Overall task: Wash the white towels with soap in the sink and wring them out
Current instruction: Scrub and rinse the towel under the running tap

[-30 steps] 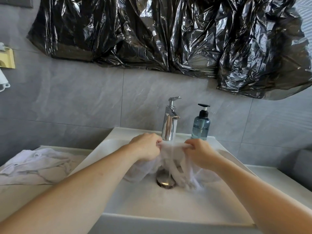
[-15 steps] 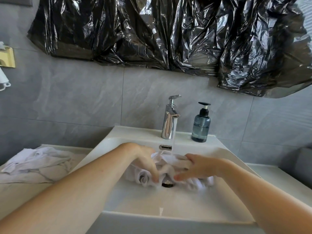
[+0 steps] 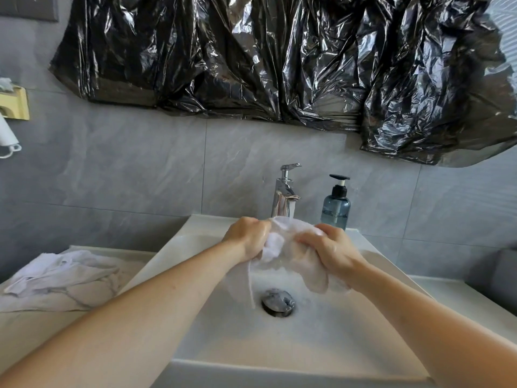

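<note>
1. The left hand (image 3: 247, 238) and the right hand (image 3: 328, 247) are both raised over the sink (image 3: 279, 345), close together, each with its fingers curled tight into one wet white towel (image 3: 282, 242).
2. The towel is bunched between the two hands, up near the tap (image 3: 284, 197). Its top fold rises above the knuckles, and its loose ends hang down under the right hand toward the basin, clear of the drain (image 3: 277, 302).
3. A thin edge of the cloth trails down from the left hand's side and ends just beside the drain.
4. Water runs from the tap's spout straight down behind the towel; whether it strikes the cloth cannot be told.
5. The basin floor round the drain is wet and glistening.
6. A blue soap bottle (image 3: 335, 208) with a black pump stands upright on the sink's back ledge, just to the right of the tap and behind the right hand, apart from it.
7. More white towels (image 3: 64, 271) lie crumpled in a heap on the marbled counter (image 3: 56, 303) to the left of the sink, well apart from both hands.
8. Black plastic sheeting (image 3: 279, 57) hangs crinkled on the grey tiled wall above the tap.
9. At the left edge of the wall are a yellow fitting (image 3: 15, 106) and a white object below it, only partly in view.
</note>
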### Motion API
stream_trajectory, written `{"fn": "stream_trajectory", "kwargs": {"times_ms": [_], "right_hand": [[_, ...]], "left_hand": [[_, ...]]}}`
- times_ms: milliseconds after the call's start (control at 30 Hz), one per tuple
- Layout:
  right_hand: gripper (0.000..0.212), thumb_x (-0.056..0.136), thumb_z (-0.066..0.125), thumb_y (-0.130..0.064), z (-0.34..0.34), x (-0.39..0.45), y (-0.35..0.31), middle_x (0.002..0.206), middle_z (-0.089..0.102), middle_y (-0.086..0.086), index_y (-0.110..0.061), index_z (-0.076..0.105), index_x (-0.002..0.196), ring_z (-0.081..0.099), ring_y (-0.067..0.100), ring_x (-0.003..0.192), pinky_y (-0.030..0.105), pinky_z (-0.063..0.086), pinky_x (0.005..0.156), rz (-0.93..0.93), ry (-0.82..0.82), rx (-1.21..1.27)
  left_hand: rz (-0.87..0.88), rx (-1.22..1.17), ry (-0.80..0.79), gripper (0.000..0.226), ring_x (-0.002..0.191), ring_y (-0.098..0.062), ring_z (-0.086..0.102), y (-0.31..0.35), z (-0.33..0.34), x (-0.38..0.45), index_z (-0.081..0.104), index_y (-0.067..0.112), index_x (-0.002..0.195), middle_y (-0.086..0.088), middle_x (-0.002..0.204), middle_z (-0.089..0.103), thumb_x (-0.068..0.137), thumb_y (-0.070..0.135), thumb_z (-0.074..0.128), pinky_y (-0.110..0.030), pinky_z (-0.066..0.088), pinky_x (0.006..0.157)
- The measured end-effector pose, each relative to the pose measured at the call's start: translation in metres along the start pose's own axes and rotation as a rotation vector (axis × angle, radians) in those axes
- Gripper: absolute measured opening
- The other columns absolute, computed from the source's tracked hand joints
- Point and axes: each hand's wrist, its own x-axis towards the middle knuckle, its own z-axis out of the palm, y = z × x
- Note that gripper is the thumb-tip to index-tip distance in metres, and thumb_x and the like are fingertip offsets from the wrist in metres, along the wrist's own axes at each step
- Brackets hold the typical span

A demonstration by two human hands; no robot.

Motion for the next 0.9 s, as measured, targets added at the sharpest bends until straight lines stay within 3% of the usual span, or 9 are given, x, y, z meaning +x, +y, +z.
{"fn": "stream_trajectory", "kwargs": {"times_ms": [67, 167, 267, 367, 467, 533, 633, 767, 900], "right_hand": [[0.045, 0.066, 0.073, -0.054, 0.008, -0.006, -0.008, 0.077, 0.069, -0.002, -0.016, 0.068, 0.091, 0.065, 0.014, 0.072, 0.031, 0.053, 0.064, -0.043, -0.072, 0.1], [0.056, 0.066, 0.075, -0.051, 0.023, -0.014, -0.013, 0.09, 0.072, -0.002, -0.015, 0.065, 0.108, 0.068, 0.009, 0.081, 0.028, 0.057, 0.071, -0.107, -0.222, 0.182], [0.045, 0.078, 0.066, -0.046, 0.026, -0.009, -0.008, 0.088, 0.067, -0.001, -0.012, 0.06, 0.105, 0.064, 0.007, 0.076, 0.023, 0.052, 0.063, -0.122, -0.13, 0.126], [0.031, 0.095, 0.057, -0.048, 0.018, 0.001, 0.005, 0.092, 0.07, 0.005, -0.018, 0.059, 0.1, 0.069, 0.023, 0.088, 0.036, 0.055, 0.072, -0.038, 0.044, -0.011], [0.042, 0.078, 0.057, -0.054, 0.015, -0.003, 0.003, 0.089, 0.072, 0.006, -0.016, 0.062, 0.096, 0.07, 0.021, 0.084, 0.04, 0.059, 0.071, -0.08, 0.023, 0.022], [0.035, 0.075, 0.061, -0.048, 0.017, -0.012, -0.008, 0.078, 0.07, 0.0, -0.016, 0.062, 0.09, 0.065, 0.012, 0.071, 0.029, 0.053, 0.058, -0.185, -0.043, 0.064], [0.025, 0.078, 0.063, -0.039, 0.023, -0.013, -0.011, 0.078, 0.071, -0.004, -0.018, 0.065, 0.091, 0.067, 0.007, 0.07, 0.025, 0.053, 0.06, -0.235, -0.087, 0.088], [0.029, 0.082, 0.055, -0.041, 0.016, 0.006, 0.012, 0.101, 0.073, 0.004, -0.021, 0.065, 0.1, 0.07, 0.027, 0.099, 0.047, 0.058, 0.089, -0.045, 0.034, 0.005], [0.011, 0.092, 0.059, -0.031, 0.013, -0.004, 0.007, 0.087, 0.076, -0.005, -0.026, 0.069, 0.095, 0.071, 0.009, 0.085, 0.026, 0.056, 0.073, -0.078, -0.043, -0.004]], "left_hand": [[-0.059, -0.04, 0.051, 0.038, 0.092, -0.032, 0.067, -0.002, 0.005, 0.005, 0.067, 0.015, 0.079, -0.011, 0.087, 0.075, 0.095, 0.041, 0.045, -0.034, 0.042, 0.071], [-0.093, 0.029, 0.041, 0.04, 0.095, -0.03, 0.062, -0.009, 0.006, 0.012, 0.073, 0.015, 0.106, -0.011, 0.116, 0.074, 0.101, 0.041, 0.044, -0.031, 0.04, 0.074], [-0.081, -0.047, 0.003, 0.037, 0.095, -0.03, 0.065, -0.004, 0.006, 0.007, 0.073, 0.018, 0.102, -0.013, 0.119, 0.073, 0.088, 0.04, 0.046, -0.035, 0.045, 0.071], [-0.003, -0.148, -0.011, 0.044, 0.1, -0.033, 0.071, 0.01, 0.015, -0.005, 0.074, 0.026, 0.093, -0.009, 0.111, 0.075, 0.071, 0.05, 0.044, -0.037, 0.053, 0.084], [-0.045, -0.112, -0.006, 0.06, 0.105, -0.034, 0.07, 0.012, 0.024, -0.004, 0.073, 0.02, 0.109, -0.011, 0.112, 0.075, 0.071, 0.047, 0.035, -0.037, 0.056, 0.092], [-0.094, -0.035, -0.001, 0.063, 0.113, -0.035, 0.067, 0.005, 0.022, 0.004, 0.071, 0.012, 0.121, -0.014, 0.122, 0.072, 0.081, 0.048, 0.038, -0.034, 0.053, 0.09], [-0.051, -0.069, -0.009, 0.048, 0.114, -0.036, 0.067, -0.001, 0.017, 0.003, 0.073, 0.011, 0.114, -0.016, 0.122, 0.072, 0.087, 0.038, 0.042, -0.033, 0.051, 0.085], [0.093, -0.181, -0.117, 0.04, 0.092, -0.028, 0.068, 0.012, 0.024, -0.017, 0.076, 0.031, 0.093, -0.003, 0.094, 0.075, 0.071, 0.039, 0.043, -0.037, 0.052, 0.078], [0.032, -0.005, -0.082, 0.045, 0.115, -0.038, 0.066, 0.004, 0.034, -0.007, 0.071, 0.025, 0.122, -0.014, 0.126, 0.072, 0.09, 0.036, 0.041, -0.038, 0.054, 0.096]]}}
